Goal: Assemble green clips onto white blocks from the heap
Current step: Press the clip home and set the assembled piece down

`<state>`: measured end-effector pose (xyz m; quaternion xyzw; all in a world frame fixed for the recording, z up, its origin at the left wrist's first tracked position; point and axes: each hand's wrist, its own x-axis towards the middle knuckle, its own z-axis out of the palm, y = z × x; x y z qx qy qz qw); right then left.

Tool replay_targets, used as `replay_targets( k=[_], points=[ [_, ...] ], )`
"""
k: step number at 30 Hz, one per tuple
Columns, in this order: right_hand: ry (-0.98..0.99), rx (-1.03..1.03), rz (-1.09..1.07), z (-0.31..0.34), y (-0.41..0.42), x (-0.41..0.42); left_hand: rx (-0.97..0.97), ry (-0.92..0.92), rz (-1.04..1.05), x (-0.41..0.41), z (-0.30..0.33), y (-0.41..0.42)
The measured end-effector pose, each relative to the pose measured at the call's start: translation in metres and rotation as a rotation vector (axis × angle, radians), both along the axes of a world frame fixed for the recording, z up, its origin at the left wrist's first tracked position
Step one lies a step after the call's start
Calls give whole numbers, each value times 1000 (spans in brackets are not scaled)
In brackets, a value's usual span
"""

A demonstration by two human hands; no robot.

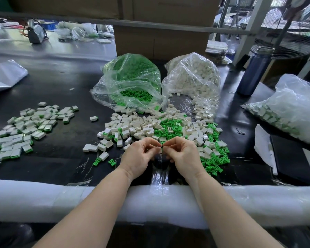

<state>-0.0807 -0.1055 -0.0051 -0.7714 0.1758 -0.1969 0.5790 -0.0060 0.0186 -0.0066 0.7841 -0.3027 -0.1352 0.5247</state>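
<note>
My left hand (pixel 141 154) and my right hand (pixel 183 154) meet just above the black table, in front of the mixed heap (pixel 161 127) of white blocks and green clips. Both pinch one small piece (pixel 162 150) between their fingertips; it looks pale with a green edge and is mostly hidden by the fingers. Loose green clips (pixel 213 161) spread to the right of my right hand. Two single clips (pixel 104 161) lie left of my left hand.
An open bag of green clips (pixel 132 81) and a bag of white blocks (pixel 193 76) lie behind the heap. Assembled pieces (pixel 25 129) cover the left of the table; another bag of them (pixel 290 111) sits right. A blue bottle (pixel 254 70) stands back right. White foam padding (pixel 43 199) lines the near edge.
</note>
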Motion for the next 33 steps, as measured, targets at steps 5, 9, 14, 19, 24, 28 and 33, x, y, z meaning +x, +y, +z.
replay_targets(
  k=[5, 9, 14, 19, 24, 28, 33],
  points=[
    [-1, 17, -22, 0, -1, 0, 75, -53, 9, 1, -1, 1],
    [-23, 112, -38, 0, -3, 0, 143, -113, 28, 0, -3, 0],
    [-20, 102, 17, -1, -3, -1, 112, -140, 55, -1, -3, 0],
    [-7, 122, 8, -1, -2, 0, 93, -134, 71, 0, -5, 0],
    [3, 109, 4, -1, -2, 1, 35, -115, 73, -1, -4, 0],
    [16, 93, 5, -3, -3, 1, 32, -108, 63, -1, -2, 1],
    [40, 48, 13, -5, -3, 2, -71, 76, 71, 0, 2, 0]
  ],
)
